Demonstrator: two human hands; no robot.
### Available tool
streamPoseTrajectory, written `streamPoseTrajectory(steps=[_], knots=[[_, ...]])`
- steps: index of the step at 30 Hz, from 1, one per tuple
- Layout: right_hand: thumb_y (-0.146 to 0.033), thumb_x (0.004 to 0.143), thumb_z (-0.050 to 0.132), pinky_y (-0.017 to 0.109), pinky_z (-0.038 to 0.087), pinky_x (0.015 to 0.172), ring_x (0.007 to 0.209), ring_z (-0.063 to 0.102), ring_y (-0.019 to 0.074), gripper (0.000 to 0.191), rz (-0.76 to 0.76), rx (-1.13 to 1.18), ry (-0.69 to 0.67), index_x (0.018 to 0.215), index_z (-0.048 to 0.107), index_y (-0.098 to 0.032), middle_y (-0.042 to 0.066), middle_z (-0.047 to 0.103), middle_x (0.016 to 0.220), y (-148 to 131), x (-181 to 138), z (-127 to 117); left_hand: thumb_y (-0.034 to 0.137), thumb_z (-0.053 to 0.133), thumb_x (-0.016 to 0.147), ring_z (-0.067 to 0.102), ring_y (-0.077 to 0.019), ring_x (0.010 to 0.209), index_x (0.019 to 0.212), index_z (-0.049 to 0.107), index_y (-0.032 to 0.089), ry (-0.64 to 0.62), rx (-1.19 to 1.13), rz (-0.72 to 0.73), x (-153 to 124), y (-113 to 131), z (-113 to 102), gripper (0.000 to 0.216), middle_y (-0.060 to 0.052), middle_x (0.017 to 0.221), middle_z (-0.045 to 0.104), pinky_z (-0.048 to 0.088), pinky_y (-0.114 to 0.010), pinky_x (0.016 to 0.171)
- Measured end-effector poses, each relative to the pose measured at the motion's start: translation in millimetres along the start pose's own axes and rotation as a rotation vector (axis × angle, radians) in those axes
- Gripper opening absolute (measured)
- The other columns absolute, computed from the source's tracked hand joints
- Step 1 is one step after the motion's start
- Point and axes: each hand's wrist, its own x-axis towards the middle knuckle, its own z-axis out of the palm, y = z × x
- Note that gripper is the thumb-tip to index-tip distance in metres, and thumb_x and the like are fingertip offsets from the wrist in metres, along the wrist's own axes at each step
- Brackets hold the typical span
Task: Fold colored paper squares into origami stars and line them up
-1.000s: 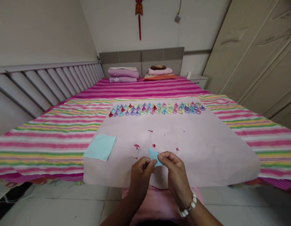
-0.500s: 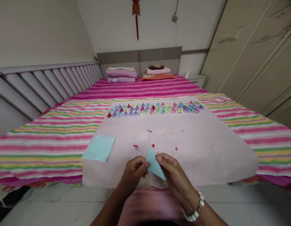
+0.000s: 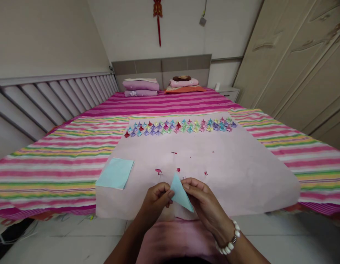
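While the left hand (image 3: 156,200) and right hand (image 3: 204,201) pinch the folded blue paper (image 3: 181,192) by its edges above the pink sheet (image 3: 241,176), it looks featherlight, flimsy, easily creased, best held at the corners.

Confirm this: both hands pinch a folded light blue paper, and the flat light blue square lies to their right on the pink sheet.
Wrong side. In the head view the flat light blue square lies to the left of the hands on the pink sheet; left hand and right hand both pinch the folded light blue paper.
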Motion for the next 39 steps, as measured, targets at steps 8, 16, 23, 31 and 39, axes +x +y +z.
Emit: streamPoseTrajectory(steps=[8,16,23,31,39], knots=[[-0.026,0.072,0.071,0.028,0.041,0.068,0.066,0.054,0.0140,0.013,0.010,-0.027,-0.013,0.081,0.070,-0.017,0.001,0.061,0.068,-0.4,-2.8,-3.9,0.039,0.060,0.080,0.043,-0.0079,0.050,0.061,0.050,0.016,-0.021,-0.027,0.011,0.9,-3.0,-1.2,0.031,0.004,0.054,0.050,0.034,-0.019,0.048],[-0.018,0.069,0.069,0.026,0.042,0.068,0.068,0.057,0.0138,0.013,-0.012,0.012,-0.110,0.083,0.070,-0.017,0.002,0.066,0.074,-2.4,-4.0,-1.8,0.039,0.061,0.081,0.040,-0.0067,0.048,0.060,0.049,0.016,-0.047,-0.137,0.004,1.6,-12.6,-2.4,0.033,0.005,0.053,0.047,0.031,-0.019,0.047],[-0.011,0.066,0.065,0.027,0.043,0.070,0.069,0.058,0.0140,0.019,-0.041,0.059,-0.139,0.083,0.071,-0.018,0.001,0.066,0.072,-0.7,0.1,-2.6,0.042,0.062,0.079,0.038,-0.0068,0.046,0.060,0.047,0.017,-0.055,-0.154,-0.022,0.8,-16.0,-4.4,0.035,0.006,0.051,0.045,0.030,-0.019,0.046],[-0.017,0.070,0.066,0.029,0.044,0.065,0.064,0.059,0.0151,0.023,-0.084,-0.111,-0.150,0.093,0.069,-0.018,0.001,0.066,0.070,-3.5,0.8,-9.3,0.041,0.059,0.080,0.041,-0.0090,0.051,0.060,0.048,0.017,-0.100,0.043,0.024,-1.0,3.2,-6.2,0.033,0.003,0.056,0.048,0.034,-0.020,0.050],[-0.024,0.073,0.068,0.025,0.041,0.057,0.058,0.053,0.0119,0.019,-0.078,-0.294,-0.221,0.091,0.071,-0.019,-0.001,0.064,0.068,-8.5,0.7,-15.0,0.033,0.058,0.081,0.041,-0.0090,0.053,0.061,0.047,0.017,-0.149,0.174,0.020,-2.3,8.9,-9.7,0.028,0.004,0.058,0.046,0.034,-0.020,0.052]])
